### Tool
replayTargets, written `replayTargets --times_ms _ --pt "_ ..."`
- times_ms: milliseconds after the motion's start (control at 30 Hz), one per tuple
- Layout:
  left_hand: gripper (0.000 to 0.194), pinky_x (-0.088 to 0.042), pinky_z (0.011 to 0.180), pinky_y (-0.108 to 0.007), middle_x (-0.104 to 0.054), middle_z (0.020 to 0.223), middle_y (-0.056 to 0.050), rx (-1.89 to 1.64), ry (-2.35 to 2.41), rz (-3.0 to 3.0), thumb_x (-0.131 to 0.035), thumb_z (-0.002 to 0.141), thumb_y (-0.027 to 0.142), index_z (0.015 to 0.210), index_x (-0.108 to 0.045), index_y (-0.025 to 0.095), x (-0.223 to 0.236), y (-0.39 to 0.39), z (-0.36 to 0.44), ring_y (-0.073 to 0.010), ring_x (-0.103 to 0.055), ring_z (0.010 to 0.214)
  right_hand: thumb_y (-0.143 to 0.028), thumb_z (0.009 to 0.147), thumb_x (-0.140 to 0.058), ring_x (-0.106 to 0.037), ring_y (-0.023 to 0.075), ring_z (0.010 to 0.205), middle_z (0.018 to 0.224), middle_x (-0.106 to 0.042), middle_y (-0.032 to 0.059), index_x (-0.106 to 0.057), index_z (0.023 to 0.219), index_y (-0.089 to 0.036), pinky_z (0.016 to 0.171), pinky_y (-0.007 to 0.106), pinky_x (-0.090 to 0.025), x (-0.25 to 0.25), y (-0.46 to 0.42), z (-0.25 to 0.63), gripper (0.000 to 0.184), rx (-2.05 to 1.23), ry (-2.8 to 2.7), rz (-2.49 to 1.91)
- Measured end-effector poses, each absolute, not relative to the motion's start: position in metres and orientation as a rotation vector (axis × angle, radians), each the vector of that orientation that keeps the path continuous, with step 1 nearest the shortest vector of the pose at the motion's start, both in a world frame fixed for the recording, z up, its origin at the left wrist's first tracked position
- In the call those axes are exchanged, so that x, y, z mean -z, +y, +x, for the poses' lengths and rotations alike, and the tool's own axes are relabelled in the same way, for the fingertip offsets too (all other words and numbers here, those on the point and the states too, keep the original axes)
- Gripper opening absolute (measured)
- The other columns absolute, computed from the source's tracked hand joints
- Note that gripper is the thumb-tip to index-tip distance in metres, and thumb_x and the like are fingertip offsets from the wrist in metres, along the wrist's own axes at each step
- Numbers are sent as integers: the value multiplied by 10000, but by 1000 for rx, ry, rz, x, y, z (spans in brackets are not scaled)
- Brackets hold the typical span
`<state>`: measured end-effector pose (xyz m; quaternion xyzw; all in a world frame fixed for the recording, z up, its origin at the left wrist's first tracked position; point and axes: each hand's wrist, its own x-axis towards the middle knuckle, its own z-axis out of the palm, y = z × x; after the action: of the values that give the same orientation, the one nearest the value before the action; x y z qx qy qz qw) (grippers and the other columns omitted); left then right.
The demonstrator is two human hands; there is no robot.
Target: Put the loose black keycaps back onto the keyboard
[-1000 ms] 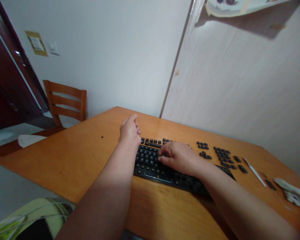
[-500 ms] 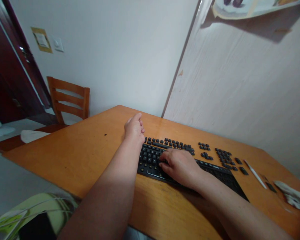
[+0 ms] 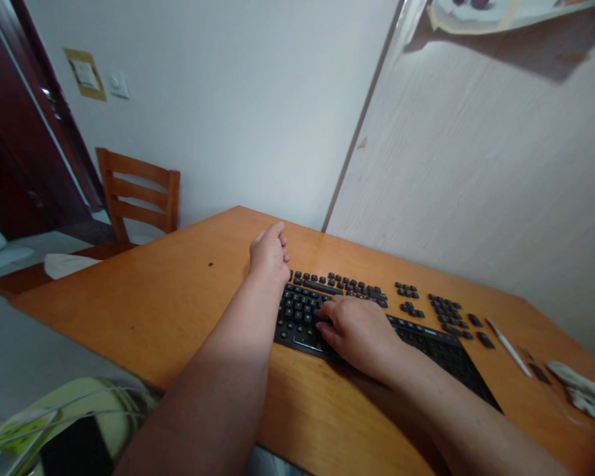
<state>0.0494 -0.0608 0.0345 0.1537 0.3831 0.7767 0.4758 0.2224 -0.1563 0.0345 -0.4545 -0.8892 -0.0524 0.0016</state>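
Observation:
A black keyboard (image 3: pixel 441 354) lies on the wooden table, with lettered keycaps seated at its left part and bare key positions along the front row. My right hand (image 3: pixel 359 330) rests over its middle. Thumb and fingers are drawn together just beside the seated keycaps; whatever is between them is hidden. My left hand (image 3: pixel 268 251) is closed at the keyboard's far left corner, thumb uppermost and fingers curled. Its contents cannot be seen. Behind the keyboard, loose keycaps (image 3: pixel 359 287) lie in rows, among them a long space bar (image 3: pixel 322 287).
Further loose keycaps (image 3: pixel 446 311) sit in groups to the right. Past them lie a white pen-like stick (image 3: pixel 508 347), a small dark piece (image 3: pixel 540 373) and a crumpled cloth (image 3: pixel 580 390). One tiny black piece (image 3: pixel 211 264) is on the left tabletop. A wooden chair (image 3: pixel 139 192) stands beyond the table's left edge.
The view has shifted slightly. My right hand and forearm have come a little nearer the keyboard's front edge, uncovering more of its right part. My left hand keeps its closed pose.

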Motion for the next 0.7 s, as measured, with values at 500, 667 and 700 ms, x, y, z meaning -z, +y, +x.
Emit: replayTargets --times_ms 500,667,700 --pt "186 -172 390 -207 -438 538 80 -1886 941 372 -653 712 262 712 -479 194 -33 -60 50 -37 -280 367 -324 926 -499 -631 203 874 930 -679 58 -657 881 -201 735 301 -432 -31 -160 221 206 215 -2793 -1435" --pt "186 -179 393 -205 -444 542 76 -1883 947 370 -656 717 270 712 -486 192 -34 -61 50 -39 -286 373 -320 931 -496 -627 197 840 898 -682 51 -659 847 -198 700 297 -420 -31 -161 220 220 265 -2817 -1417" --pt "186 -181 393 -205 -444 540 75 -1881 950 369 -654 720 270 710 -486 192 -34 -61 50 -39 -287 374 -315 931 -496 -626 196 830 887 -682 48 -658 838 -198 691 297 -417 -30 -161 220 220 282 -2813 -1408"
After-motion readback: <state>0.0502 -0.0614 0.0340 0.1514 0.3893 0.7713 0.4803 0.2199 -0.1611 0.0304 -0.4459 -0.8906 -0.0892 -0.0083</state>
